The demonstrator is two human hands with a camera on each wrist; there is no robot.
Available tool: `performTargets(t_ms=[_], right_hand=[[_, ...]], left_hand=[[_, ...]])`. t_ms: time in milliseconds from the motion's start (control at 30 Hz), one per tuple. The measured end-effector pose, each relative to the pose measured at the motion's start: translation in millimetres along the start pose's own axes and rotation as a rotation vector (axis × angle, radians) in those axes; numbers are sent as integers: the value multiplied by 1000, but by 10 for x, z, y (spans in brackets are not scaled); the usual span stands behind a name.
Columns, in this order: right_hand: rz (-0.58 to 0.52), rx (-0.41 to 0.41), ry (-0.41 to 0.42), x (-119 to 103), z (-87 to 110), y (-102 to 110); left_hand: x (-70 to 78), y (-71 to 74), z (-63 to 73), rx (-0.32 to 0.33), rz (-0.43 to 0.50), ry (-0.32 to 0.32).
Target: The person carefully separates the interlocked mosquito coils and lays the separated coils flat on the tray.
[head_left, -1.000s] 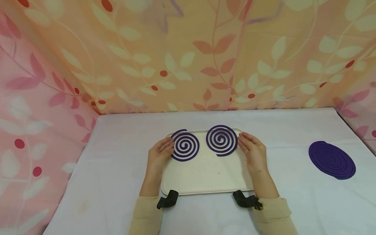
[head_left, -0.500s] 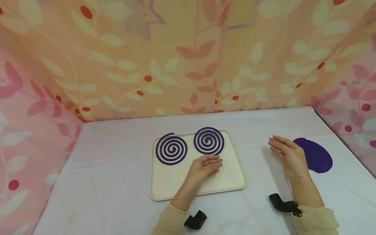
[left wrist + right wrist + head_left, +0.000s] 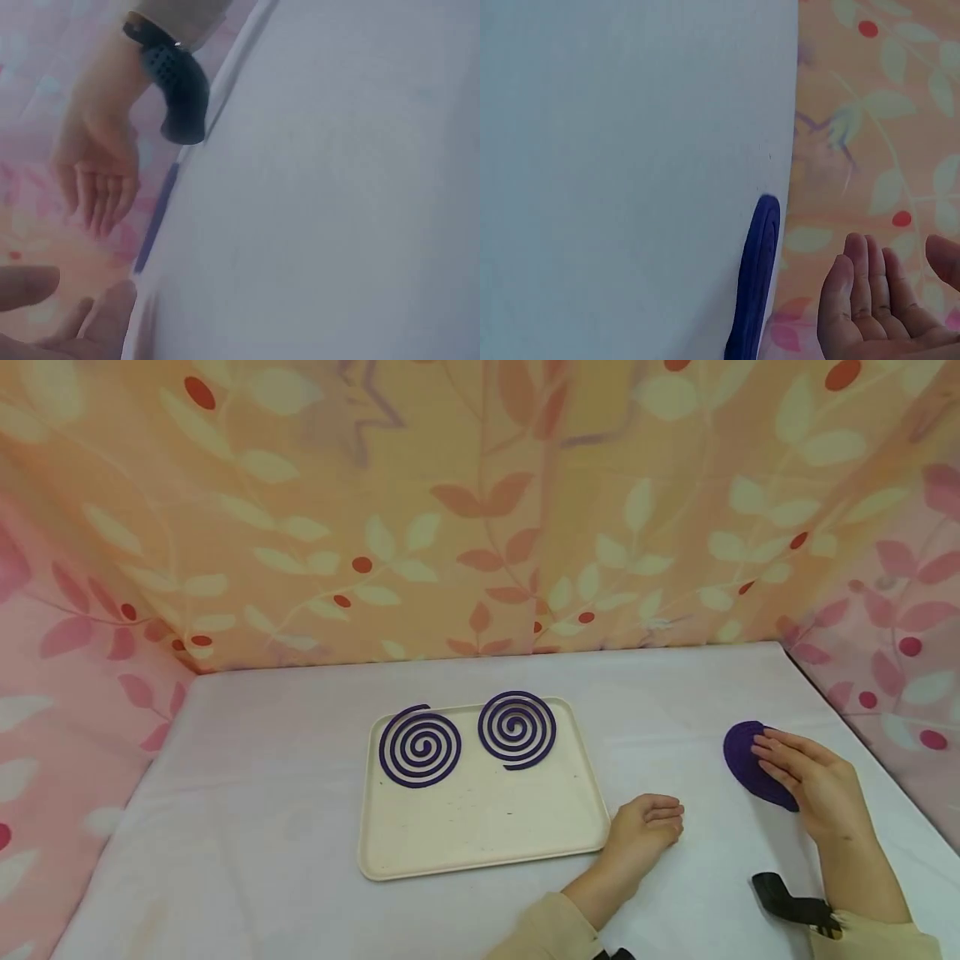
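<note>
Two purple spiral mosquito coils lie on a cream tray: one coil at the back left, another coil at the back right. To the right on the table is a stack of purple mosquito coils. My right hand overlaps this stack in the head view; in the right wrist view its fingers are extended, apart from the stack's edge. My left hand, fingers loosely bent and holding nothing, is over the table beside the tray's front right corner.
A white cloth covers the table. Floral curtains stand behind it and at both sides. Black camera mounts are strapped at both wrists, over beige sleeves.
Both hands have left the coils on the tray and moved right. The right hand has reached the coil stack; the left hand has crossed the tray to its right side. The head view has turned right.
</note>
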State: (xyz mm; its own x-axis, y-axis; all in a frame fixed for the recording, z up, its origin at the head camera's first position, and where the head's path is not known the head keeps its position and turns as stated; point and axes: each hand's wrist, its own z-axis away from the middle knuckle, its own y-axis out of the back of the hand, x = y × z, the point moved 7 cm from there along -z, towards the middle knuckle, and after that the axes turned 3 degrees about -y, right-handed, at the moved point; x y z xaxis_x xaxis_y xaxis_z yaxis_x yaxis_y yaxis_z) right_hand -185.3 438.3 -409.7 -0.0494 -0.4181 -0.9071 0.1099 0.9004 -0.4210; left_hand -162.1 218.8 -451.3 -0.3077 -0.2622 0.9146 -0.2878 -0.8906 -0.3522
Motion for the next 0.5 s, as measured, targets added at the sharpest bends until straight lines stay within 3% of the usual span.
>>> performTargets(t_ms=[133,300,367,500], right_hand=[[36,17,-6,-57,-19,273],[-108,83,11,-142,46,486],[-114,130,18,-165,77,559],[-44,202,-19,-197,135,656]], left_hand=[[-109,-227,-172,59,38,10],[-157,-530,-465,6,-12,21],[-169,-599,-579,-8,-16,30],[-226,-651,-737,12,86,77]])
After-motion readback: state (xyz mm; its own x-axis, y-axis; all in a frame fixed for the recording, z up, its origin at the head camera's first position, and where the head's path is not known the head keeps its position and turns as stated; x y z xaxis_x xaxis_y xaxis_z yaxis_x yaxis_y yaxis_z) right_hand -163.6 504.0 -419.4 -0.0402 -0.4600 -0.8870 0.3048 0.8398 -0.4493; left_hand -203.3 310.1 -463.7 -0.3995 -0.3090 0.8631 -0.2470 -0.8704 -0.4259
